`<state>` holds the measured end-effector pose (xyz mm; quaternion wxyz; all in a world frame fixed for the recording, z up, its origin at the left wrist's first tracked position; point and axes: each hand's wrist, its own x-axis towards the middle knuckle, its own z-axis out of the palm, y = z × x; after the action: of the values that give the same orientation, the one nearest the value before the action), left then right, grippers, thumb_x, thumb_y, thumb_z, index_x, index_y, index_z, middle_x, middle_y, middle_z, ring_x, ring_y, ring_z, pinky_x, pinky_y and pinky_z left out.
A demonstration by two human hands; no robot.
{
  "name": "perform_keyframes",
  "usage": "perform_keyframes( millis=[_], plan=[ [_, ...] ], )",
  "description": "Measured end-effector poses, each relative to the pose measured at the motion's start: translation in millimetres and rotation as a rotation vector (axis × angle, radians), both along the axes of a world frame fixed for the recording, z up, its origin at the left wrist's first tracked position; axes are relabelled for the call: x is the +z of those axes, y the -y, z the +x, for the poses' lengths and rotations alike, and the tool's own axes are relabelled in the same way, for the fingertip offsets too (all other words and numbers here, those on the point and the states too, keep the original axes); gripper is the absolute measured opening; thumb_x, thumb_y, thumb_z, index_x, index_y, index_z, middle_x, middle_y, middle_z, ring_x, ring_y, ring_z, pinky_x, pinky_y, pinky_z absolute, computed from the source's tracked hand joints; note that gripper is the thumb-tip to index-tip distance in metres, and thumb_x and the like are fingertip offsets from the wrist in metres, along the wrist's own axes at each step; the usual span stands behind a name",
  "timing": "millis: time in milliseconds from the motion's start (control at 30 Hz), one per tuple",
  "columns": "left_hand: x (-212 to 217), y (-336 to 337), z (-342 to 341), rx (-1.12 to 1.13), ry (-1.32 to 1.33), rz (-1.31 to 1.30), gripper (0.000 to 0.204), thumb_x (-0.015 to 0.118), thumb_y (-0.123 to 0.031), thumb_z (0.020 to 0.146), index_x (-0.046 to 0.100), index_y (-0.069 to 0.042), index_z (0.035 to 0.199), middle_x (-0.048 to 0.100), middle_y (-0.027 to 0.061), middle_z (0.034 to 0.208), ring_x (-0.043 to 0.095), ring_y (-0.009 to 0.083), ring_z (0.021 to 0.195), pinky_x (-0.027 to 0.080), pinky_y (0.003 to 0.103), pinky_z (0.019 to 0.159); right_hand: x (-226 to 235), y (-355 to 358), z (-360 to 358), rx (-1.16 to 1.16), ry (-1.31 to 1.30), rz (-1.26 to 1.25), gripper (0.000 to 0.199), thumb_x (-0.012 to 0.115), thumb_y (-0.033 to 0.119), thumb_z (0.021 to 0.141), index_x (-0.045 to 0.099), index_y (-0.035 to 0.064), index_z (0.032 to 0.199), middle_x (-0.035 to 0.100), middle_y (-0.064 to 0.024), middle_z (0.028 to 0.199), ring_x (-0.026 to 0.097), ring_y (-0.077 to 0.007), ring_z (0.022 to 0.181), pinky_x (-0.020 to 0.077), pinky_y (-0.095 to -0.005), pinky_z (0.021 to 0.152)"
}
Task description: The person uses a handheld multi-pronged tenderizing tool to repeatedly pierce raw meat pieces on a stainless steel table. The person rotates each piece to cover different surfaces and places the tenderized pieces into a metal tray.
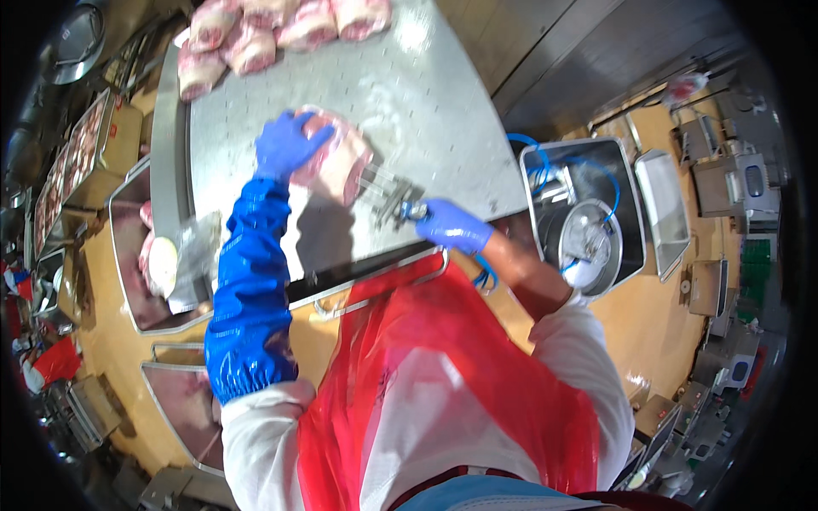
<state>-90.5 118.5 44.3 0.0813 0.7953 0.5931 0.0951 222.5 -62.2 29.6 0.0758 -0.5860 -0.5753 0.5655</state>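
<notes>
Left hand: I see the gloved left hand (290,146) between 10 and 11 o'clock, fingers apart, laid on the meat.
Meat piece: the meat piece (345,166) lies on the steel table (443,111) at 11 o'clock from my view's centre.
Right hand: the gloved right hand (456,226) sits at 2 o'clock, just off centre, fingers clamped on the pronged tool (394,203).
Prongs: they reach the meat's 4 o'clock edge; I cannot tell whether they have gone in.
More meat: I count several other pieces (251,47) grouped towards 11 o'clock, near the table's far edge.
Tubs: one tub (629,196) towards 3 o'clock holds a round bucket (619,247); another tub (128,247) stands at 9 o'clock.
</notes>
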Motion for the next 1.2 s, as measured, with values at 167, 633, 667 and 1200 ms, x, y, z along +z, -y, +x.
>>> perform_keyframes(
  millis=[167, 633, 667, 1200],
  plan=[
    [6.5, 20.2, 5.6, 0.112, 0.048, 0.068, 0.063, 0.061, -0.07, 0.088, 0.071, -0.023, 0.13, 0.067, 0.0179, 0.127, 0.066, 0.0465, 0.111, 0.055, 0.05, 0.097, -2.8, -13.1, 18.4, 0.183, 0.238, 0.161, 0.029, 0.066, 0.023, 0.085, 0.072, 0.0014, 0.103, 0.066, -0.0106, 0.073, 0.063, -0.018, 0.063, 0.0513, -0.0386, 0.059],
    [-65.3, 113.0, 91.2, -0.548, 0.418, 0.155, 0.04, 0.051, -0.026, 0.103, 0.062, -0.004, 0.134, 0.062, 0.0193, 0.134, 0.054, 0.037, 0.13, 0.035, 0.051, 0.121, -12.2, -4.5, 16.1, 0.146, 0.126, -0.061, 0.029, 0.062, 0.029, 0.096, 0.067, 0.002, 0.086, 0.063, -0.0037, 0.071, 0.059, -0.0146, 0.058, 0.0473, -0.0334, 0.057],
    [-64.9, 112.5, 91.6, -0.553, 0.421, 0.151, 0.04, 0.051, -0.026, 0.103, 0.062, -0.003, 0.134, 0.062, 0.0194, 0.134, 0.054, 0.0373, 0.13, 0.035, 0.051, 0.121, -12.1, -4.5, 15.7, 0.118, 0.102, -0.09, 0.029, 0.062, 0.029, 0.096, 0.067, 0.0017, 0.086, 0.063, -0.0039, 0.07, 0.059, -0.0147, 0.058, 0.0473, -0.0333, 0.057],
    [11.2, 15.0, 11.8, -0.018, -0.025, -0.042, 0.093, 0.067, -0.089, 0.07, 0.06, -0.035, 0.145, 0.052, 0.0108, 0.155, 0.057, 0.0465, 0.13, 0.049, 0.058, 0.107, 33.4, 104.5, 90.3, 0.096, -0.014, 0.46, 0.029, 0.06, 0.001, 0.09, 0.068, 0.0022, 0.118, 0.073, -0.0186, 0.097, 0.072, -0.0307, 0.086, 0.056, -0.0401, 0.076]
  ],
)
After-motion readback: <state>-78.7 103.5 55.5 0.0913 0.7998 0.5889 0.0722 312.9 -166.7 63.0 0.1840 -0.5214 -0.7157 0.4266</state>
